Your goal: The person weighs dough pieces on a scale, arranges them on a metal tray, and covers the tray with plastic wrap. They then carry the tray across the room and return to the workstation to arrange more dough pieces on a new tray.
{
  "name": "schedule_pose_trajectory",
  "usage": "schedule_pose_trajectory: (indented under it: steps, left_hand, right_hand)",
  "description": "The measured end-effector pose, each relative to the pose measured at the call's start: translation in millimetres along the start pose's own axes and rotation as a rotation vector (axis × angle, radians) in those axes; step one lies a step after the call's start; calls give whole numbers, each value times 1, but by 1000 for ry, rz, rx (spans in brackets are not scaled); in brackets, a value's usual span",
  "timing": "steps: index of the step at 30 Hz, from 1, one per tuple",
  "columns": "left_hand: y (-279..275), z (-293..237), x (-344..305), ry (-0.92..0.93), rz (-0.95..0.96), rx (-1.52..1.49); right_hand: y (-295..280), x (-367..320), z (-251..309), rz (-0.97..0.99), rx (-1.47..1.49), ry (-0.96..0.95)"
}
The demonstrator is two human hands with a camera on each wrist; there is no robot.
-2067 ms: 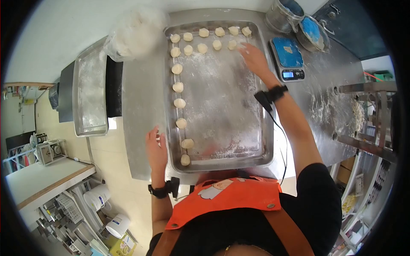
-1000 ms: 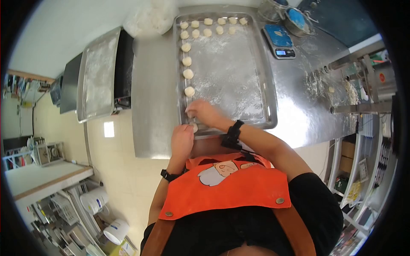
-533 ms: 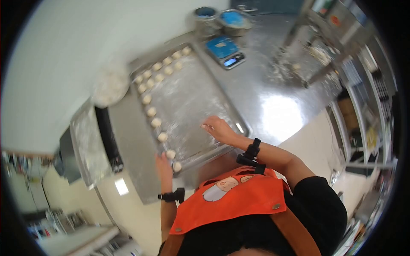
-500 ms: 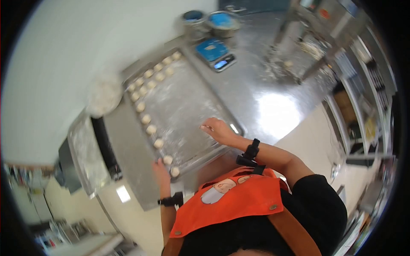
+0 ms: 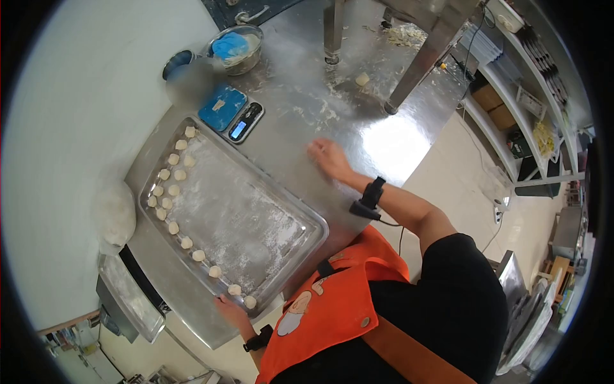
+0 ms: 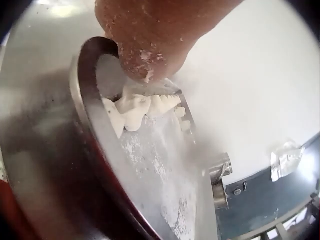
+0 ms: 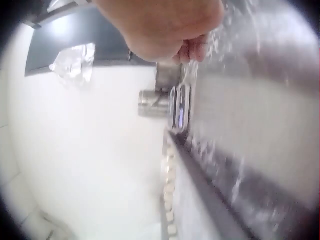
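Small pale dough balls (image 5: 215, 272) line the far end and left side of a large floured metal tray (image 5: 236, 208). My left hand (image 5: 233, 315) is at the tray's near left corner, fingers right at the rim beside the nearest balls. In the left wrist view, flour-flecked skin of that hand (image 6: 155, 45) overlaps the tray's rim above the row of dough (image 6: 135, 111); its fingertips are hidden. Off the tray's right side, my right hand (image 5: 329, 160) hovers over the steel table with loosely curled fingers, holding nothing. The right wrist view shows its fingers (image 7: 194, 49) bent.
A blue-topped digital scale (image 5: 245, 121) stands past the tray's far end, near a metal bowl (image 5: 246, 66) with blue contents. Metal legs (image 5: 332, 38) and one dough piece (image 5: 362, 79) stand on the table further off. At left are a whitish bag (image 5: 118, 214) and another tray (image 5: 131, 291).
The head view has turned right. My right hand left the dough row at the near left corner, crossed the tray and is now beyond its right side. My left hand stays near the corner.
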State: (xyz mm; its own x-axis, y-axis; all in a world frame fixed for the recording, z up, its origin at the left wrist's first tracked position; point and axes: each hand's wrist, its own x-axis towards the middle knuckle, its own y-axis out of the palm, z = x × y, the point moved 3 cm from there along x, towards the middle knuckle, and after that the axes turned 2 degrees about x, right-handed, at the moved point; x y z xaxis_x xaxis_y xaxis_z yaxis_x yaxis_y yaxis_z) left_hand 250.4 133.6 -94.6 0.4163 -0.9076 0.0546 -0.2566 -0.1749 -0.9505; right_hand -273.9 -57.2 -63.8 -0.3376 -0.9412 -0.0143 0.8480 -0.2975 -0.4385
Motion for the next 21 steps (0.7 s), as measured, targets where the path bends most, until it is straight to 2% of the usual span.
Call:
schedule_pose_trajectory:
  steps: [1, 3, 5, 7, 10, 13, 14, 15, 17, 20, 21]
  left_hand:
    - [-5, 3, 1, 100, -58, 153]
    - [-11, 4, 2, 307, -168, 455]
    - [-48, -57, -2, 214, -170, 126]
    - [-61, -92, -7, 151, -153, -105]
    - [-63, -121, 1, 136, -99, -267]
    - [-72, -168, 12, 100, -9, -344]
    - [-72, -177, 15, 78, 29, -371]
    - [-69, -183, 17, 48, 65, -399]
    - [-62, -198, 23, 109, 129, -441]
    - [-58, -222, 32, 117, 222, -452]
    - [-58, -229, 38, 138, 235, -459]
  right_hand:
    - [-14, 19, -17, -150, -81, -137]
    - [-46, 63, -57, -390, -312, -287]
    - [-72, 102, -71, -701, -654, -275]
    - [-94, 145, -104, -878, -866, -192]
    - [-108, 176, -115, -751, -909, -195]
    - [-86, 167, -83, -444, -702, -137]
    - [-69, 153, -68, -435, -598, -219]
    - [-53, 142, -58, -335, -467, -215]
    - [-14, 126, -35, -88, -197, -204]
    - [50, 106, 27, 302, 149, -103]
    - [73, 99, 52, 397, 179, -192]
